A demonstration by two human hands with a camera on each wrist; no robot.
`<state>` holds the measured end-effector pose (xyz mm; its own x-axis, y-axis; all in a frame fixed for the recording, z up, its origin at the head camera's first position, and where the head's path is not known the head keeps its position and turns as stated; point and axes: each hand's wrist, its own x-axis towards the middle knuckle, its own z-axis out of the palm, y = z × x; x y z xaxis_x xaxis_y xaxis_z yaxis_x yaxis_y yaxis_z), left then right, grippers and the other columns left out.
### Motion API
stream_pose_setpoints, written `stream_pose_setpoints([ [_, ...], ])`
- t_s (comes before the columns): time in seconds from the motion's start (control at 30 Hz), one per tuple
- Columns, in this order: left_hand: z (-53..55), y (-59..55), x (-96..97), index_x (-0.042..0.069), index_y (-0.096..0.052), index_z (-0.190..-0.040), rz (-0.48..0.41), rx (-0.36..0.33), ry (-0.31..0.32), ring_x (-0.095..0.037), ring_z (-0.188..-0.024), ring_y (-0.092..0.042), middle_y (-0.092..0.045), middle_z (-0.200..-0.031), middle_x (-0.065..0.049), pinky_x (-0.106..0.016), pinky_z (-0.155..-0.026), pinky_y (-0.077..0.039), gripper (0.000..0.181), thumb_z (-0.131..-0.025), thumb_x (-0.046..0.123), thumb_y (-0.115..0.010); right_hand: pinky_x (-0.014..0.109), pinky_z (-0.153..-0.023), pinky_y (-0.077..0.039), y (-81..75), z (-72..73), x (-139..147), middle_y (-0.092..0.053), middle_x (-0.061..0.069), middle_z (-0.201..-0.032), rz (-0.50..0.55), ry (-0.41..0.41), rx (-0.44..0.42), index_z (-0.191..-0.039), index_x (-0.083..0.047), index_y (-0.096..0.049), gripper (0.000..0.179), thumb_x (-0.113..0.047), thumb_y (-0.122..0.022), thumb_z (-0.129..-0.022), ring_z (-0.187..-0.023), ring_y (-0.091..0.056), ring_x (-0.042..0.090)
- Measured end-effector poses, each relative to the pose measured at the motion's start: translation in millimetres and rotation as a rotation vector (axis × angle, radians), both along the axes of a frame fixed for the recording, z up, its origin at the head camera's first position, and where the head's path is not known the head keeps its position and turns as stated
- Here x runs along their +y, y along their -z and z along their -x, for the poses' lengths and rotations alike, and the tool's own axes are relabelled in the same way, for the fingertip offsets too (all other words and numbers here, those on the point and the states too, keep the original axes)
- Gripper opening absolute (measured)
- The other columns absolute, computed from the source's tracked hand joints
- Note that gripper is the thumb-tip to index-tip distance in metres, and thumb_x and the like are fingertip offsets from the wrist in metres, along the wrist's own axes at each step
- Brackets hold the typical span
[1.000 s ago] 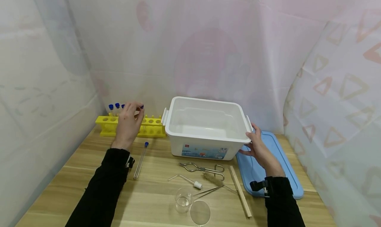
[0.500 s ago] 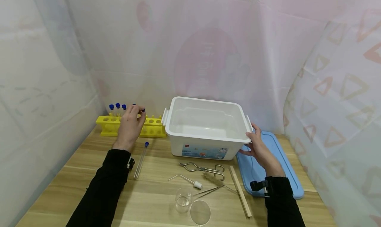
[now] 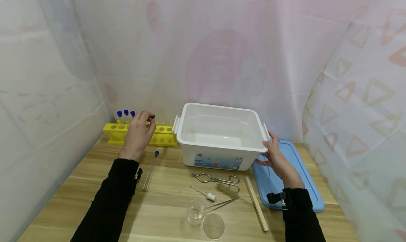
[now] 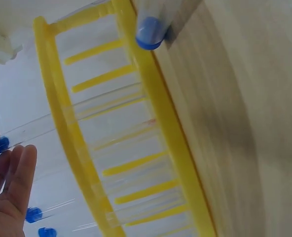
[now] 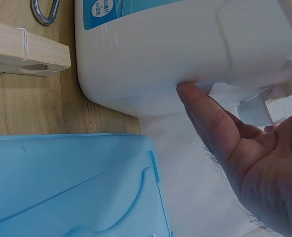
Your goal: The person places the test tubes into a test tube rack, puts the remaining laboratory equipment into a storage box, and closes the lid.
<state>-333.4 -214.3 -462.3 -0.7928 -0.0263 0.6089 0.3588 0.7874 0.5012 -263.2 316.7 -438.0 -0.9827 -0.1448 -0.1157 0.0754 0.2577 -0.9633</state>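
My left hand (image 3: 139, 134) is at the yellow test tube rack (image 3: 115, 132), pinching the blue cap (image 4: 0, 145) of a test tube (image 4: 35, 126) between thumb and fingers. That tube passes through the rack's top plate and reaches its lower bar in the left wrist view. Several other blue-capped tubes (image 3: 119, 115) stand in the rack, some partly behind the hand. On the table lies another capped test tube (image 3: 149, 173). With my right hand (image 3: 279, 161) I hold the right end of a white storage bin (image 3: 219, 146), thumb on the rim by the handle and fingers lower down.
A blue lid (image 3: 293, 178) lies right of the bin. In front are crucible tongs (image 3: 215, 180), a bent glass tube with white stopper (image 3: 203, 192), a brush (image 3: 226, 191), tweezers (image 3: 222, 204), a wooden clamp (image 3: 256, 205), a beaker (image 3: 195, 213) and a clear round dish (image 3: 213, 226).
My left hand has shifted slightly right, and the pinched cap sits a little lower. A further blue cap now shows behind the hand. My right hand and the bin stay in place.
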Motion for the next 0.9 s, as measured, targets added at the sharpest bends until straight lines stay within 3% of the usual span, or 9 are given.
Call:
stream_pose_setpoints([
  [0.17,-8.8,-14.4,-2.2,-0.001,-0.07,-0.144,0.045,-0.029,-0.003,-0.045,-0.125,-0.073,-0.069,-0.137,-0.026,-0.06,-0.101,-0.068,0.029,-0.122,0.016,-0.061,0.063,-0.121,-0.064,-0.7,0.2,0,-0.029,0.025,-0.189,-0.002,0.0,-0.001,-0.184,-0.04,0.017,0.083,-0.049,-0.04,-0.125,-0.171,-0.046,0.052],
  [0.43,-26.0,-38.1,-8.1,0.001,-0.064,-0.158,0.106,-0.191,0.008,-0.049,-0.13,-0.07,-0.065,-0.151,-0.029,-0.063,-0.105,-0.064,0.042,-0.125,0.026,-0.057,0.067,-0.121,-0.062,-0.9,1.7,-2,-0.028,0.025,-0.189,0.001,0.01,-0.006,-0.184,-0.04,0.017,0.085,-0.051,-0.042,-0.124,-0.171,-0.046,0.053],
  [0.63,-33.4,-48.9,-9.8,0.001,-0.06,-0.163,0.164,-0.267,0.012,-0.05,-0.131,-0.07,-0.063,-0.155,-0.029,-0.064,-0.109,-0.063,0.047,-0.125,0.028,-0.057,0.069,-0.121,-0.061,-0.1,2.5,-3,-0.031,0.025,-0.187,0.003,0.019,-0.011,-0.184,-0.039,0.017,0.087,-0.054,-0.043,-0.123,-0.17,-0.048,0.053],
  [0.9,-42.4,-61.3,-8.0,-0.004,-0.06,-0.161,0.251,-0.313,0.037,-0.048,-0.121,-0.076,-0.068,-0.15,-0.032,-0.063,-0.1,-0.067,0.05,-0.12,0.024,-0.066,0.07,-0.122,-0.06,-0.5,2.2,-3,-0.03,0.026,-0.188,0.005,0.021,-0.013,-0.184,-0.039,0.017,0.087,-0.053,-0.043,-0.123,-0.17,-0.047,0.054],
])
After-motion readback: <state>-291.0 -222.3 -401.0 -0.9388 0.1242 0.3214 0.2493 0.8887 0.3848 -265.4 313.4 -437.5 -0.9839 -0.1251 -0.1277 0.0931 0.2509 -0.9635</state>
